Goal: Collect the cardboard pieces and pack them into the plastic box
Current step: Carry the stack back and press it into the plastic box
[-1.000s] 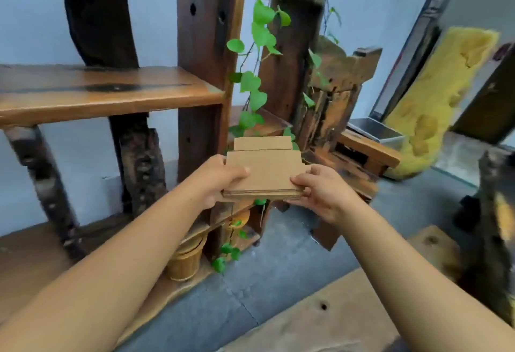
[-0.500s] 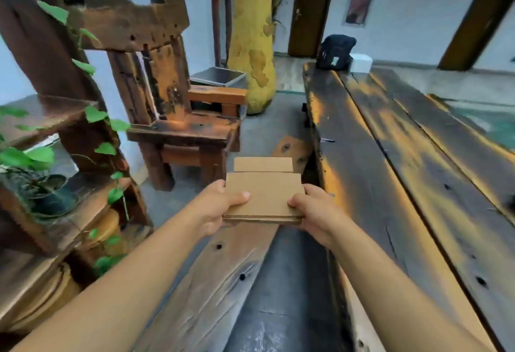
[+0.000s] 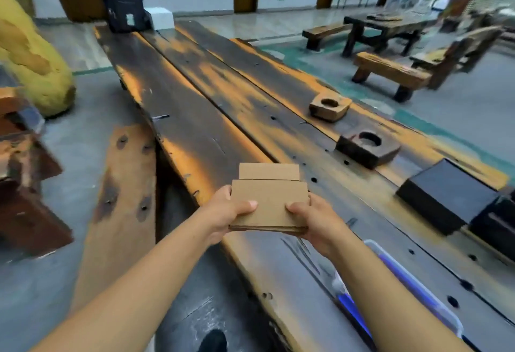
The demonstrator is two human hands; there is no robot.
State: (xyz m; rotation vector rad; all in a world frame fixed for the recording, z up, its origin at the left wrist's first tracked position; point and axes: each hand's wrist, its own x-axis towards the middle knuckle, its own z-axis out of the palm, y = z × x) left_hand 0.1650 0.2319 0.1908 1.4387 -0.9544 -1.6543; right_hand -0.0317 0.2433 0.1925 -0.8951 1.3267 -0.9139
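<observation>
I hold a flat stack of brown cardboard pieces (image 3: 269,201) level in front of me, above the near edge of a long dark wooden table (image 3: 211,117). My left hand (image 3: 227,212) grips the stack's left side with the thumb on top. My right hand (image 3: 315,219) grips its right side the same way. A clear plastic box with blue trim (image 3: 412,282) lies on the table at lower right, largely hidden behind my right forearm.
Two wooden blocks with round holes (image 3: 328,106) (image 3: 367,146) and a black box (image 3: 446,195) sit on the table's right side. A backpack (image 3: 124,7) stands at its far end. A wooden bench plank (image 3: 122,184) runs along the left, with a yellow sculpture (image 3: 30,53) beyond.
My view has swung right, from the wooden shelf with the vine to the long table. Both hands kept the same grip on the cardboard stack, and the plastic box came into view.
</observation>
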